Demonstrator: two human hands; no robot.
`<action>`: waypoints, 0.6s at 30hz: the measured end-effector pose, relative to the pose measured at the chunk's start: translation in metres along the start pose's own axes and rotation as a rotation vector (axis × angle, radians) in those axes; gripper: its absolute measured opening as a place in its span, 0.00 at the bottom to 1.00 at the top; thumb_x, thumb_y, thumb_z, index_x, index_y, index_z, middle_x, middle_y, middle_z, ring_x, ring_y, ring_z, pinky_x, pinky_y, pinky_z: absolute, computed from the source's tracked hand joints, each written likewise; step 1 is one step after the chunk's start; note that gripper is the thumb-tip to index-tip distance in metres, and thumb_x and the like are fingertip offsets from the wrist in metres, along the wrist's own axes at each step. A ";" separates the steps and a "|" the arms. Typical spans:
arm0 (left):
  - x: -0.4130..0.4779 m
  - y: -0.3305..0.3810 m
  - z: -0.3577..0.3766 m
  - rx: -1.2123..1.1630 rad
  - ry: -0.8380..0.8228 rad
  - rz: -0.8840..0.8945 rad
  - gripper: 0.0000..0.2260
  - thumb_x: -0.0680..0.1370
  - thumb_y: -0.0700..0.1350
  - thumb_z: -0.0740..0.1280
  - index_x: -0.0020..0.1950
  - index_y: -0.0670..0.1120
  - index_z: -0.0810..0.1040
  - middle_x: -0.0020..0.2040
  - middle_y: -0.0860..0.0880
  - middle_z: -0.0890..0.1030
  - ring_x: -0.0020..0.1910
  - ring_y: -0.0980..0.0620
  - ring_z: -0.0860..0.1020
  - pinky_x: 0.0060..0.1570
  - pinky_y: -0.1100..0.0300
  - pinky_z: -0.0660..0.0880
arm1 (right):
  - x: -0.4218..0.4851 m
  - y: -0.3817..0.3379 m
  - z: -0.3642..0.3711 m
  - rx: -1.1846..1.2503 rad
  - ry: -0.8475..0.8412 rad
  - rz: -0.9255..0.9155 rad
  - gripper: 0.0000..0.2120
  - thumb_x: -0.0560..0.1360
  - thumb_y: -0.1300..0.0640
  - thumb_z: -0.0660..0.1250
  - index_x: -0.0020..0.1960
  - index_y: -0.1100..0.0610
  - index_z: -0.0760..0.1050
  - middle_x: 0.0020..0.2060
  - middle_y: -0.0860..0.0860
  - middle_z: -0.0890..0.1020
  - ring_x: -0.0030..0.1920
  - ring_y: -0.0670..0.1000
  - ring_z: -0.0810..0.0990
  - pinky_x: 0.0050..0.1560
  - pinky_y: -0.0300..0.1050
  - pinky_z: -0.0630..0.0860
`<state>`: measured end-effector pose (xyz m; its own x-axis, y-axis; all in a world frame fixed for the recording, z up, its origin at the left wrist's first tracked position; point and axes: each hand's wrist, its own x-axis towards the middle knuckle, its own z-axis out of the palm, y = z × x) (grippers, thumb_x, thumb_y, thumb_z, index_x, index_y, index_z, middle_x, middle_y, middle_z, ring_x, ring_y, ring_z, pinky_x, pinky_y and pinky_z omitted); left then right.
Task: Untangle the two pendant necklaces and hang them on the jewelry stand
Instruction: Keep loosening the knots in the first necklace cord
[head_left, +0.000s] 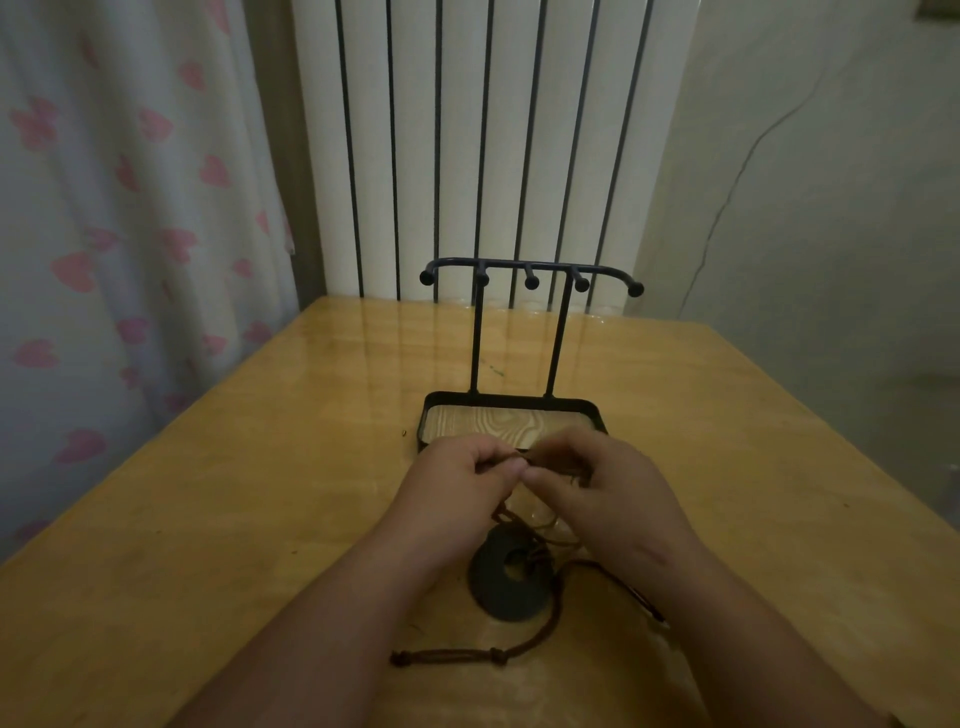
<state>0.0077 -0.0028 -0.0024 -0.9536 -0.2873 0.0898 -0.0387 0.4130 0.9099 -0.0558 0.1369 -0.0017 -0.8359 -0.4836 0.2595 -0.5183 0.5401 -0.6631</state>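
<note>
Nothing hung on the jewelry stand (531, 282), far and centre on the table (208, 519). All five pegs were bare, so you were at the untangling stage, with both hangings left to do. Your left hand (457, 483) pinched the brown cords (457, 653) between thumb and curled fingers, just in front of the stand's tray. Your right hand (597, 483) pinched the same bundle, thumbs touching. The black ring pendant (511, 571) lay on the table between your wrists (a second pendant could not be made out).
</note>
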 end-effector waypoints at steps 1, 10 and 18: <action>0.000 0.000 -0.001 -0.019 0.006 -0.006 0.07 0.80 0.47 0.65 0.47 0.55 0.82 0.40 0.55 0.81 0.42 0.57 0.78 0.39 0.64 0.71 | 0.000 0.000 0.000 -0.029 0.017 0.009 0.05 0.76 0.47 0.67 0.51 0.42 0.78 0.44 0.39 0.79 0.47 0.39 0.77 0.45 0.36 0.74; 0.003 0.004 -0.003 -0.321 0.037 -0.143 0.14 0.82 0.42 0.60 0.56 0.55 0.82 0.41 0.51 0.79 0.35 0.53 0.71 0.33 0.62 0.69 | -0.003 -0.005 -0.011 0.596 0.078 0.104 0.11 0.80 0.57 0.61 0.45 0.54 0.80 0.34 0.44 0.81 0.35 0.46 0.75 0.39 0.43 0.72; 0.004 0.003 -0.006 -0.230 0.140 -0.148 0.08 0.81 0.42 0.63 0.49 0.51 0.81 0.44 0.51 0.82 0.36 0.56 0.75 0.35 0.63 0.72 | 0.003 -0.002 -0.017 0.887 0.215 0.221 0.12 0.80 0.55 0.60 0.44 0.55 0.81 0.42 0.59 0.77 0.43 0.58 0.73 0.45 0.52 0.72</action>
<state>0.0054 -0.0082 0.0032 -0.8916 -0.4527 -0.0106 -0.0907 0.1557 0.9836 -0.0598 0.1462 0.0125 -0.9602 -0.2474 0.1295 -0.0910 -0.1612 -0.9827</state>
